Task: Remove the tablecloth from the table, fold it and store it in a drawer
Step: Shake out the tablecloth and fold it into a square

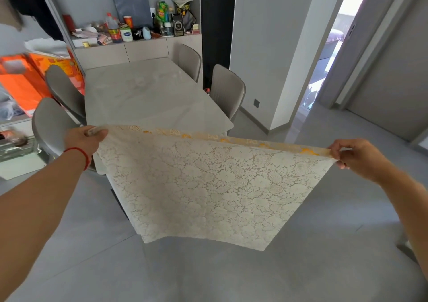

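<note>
1. Head view, nearest first: the lower edge of the tablecloth [208,186] hangs free in the air well above the grey floor [208,274]. The hanging panel looks doubled over, with an orange-printed band along the top fold. The person holds it stretched between both hands, just in front of the near end of the table [150,93].

2. Risk at the hem: the hanging layers do not line up. The bottom edge slants and one corner droops lower. Folding on from here would likely lock in a crooked fold.

3. Risk at the grips: each hand holds only a small bite of a thin, lacy fabric. If either pinch slackens, that corner would likely drop and the fold would open.

4. The left hand [85,139] is curled closed around the top left corner, fingers wrapped over bunched cloth.

5. The right hand [354,156] pinches the top right corner between thumb and fingertips, the other fingers curled close with almost no gap.

6. Farther off, the tabletop is bare of the cloth, so removal looks done. Chairs [227,88] stand close along both sides and could snag a swinging edge.

7. Beyond the table, a sideboard [139,50] carries bottles and jars. Whether its panels are drawers cannot be told.
</note>
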Available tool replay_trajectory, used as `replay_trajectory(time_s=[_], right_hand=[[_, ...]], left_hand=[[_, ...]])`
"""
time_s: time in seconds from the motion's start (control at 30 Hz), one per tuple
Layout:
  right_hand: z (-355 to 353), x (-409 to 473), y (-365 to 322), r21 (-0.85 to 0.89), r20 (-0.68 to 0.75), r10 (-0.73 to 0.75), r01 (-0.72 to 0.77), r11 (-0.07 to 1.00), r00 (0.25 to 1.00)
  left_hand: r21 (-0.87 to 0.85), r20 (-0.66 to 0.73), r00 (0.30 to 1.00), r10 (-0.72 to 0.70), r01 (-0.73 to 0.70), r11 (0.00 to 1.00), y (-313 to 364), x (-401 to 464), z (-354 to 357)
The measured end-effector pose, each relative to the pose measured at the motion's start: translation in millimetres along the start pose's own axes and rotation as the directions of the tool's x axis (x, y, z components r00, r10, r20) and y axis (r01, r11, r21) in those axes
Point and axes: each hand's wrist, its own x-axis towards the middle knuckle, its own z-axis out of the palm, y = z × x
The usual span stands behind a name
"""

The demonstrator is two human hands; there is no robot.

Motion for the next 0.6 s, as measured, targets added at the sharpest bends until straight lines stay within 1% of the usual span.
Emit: replay_trajectory(time_s=[0.1, 0.27, 0.4, 0.47, 0.5, 0.53, 0.6], right_hand=[[1.7, -2.2, -7.0, -0.056, -0.019, 0.003, -0.004, 0.998, 1.000], [1.6, -2.0, -8.5, -0.148, 0.043, 0.023, -0.016, 0.989, 0.999], [14.9, -11.7, -5.1, -0.248, 0.143, -0.079, 0.113, 0.962, 0.987], [29.3, -14.7, 2.1, -0.276, 0.164, -0.096, 0.139, 0.951, 0.982], [36.7, -14.1, 7.2, -0.269, 0.159, -0.089, 0.130, 0.954, 0.983], [43.0, -12.3, 12.2, -0.260, 0.123, -0.077, 0.107, 0.960, 0.989], [48.7, -7.8, 20.7, -0.233, -0.005, -0.051, 0.049, 0.971, 0.999]], left_hand=[[0.021, -0.027, 1.000, -0.002, 0.002, 1.000, 4.8, 0.6, -1.6], [0.057, -0.069, 0.997, 0.032, -0.028, 0.998, 17.6, 1.0, 1.8], [0.089, -0.069, 0.997, 0.040, -0.034, 0.995, 23.6, 0.7, 2.0], [0.107, -0.063, 0.997, 0.055, -0.048, 0.993, 23.9, 0.3, 2.1], [0.104, -0.053, 0.997, 0.058, -0.052, 0.993, 24.6, -0.6, 1.7], [0.095, -0.046, 0.997, 0.058, -0.053, 0.994, 24.0, -0.2, 1.3], [0.065, -0.043, 0.998, 0.036, -0.033, 0.997, 23.4, 1.6, -1.3]])
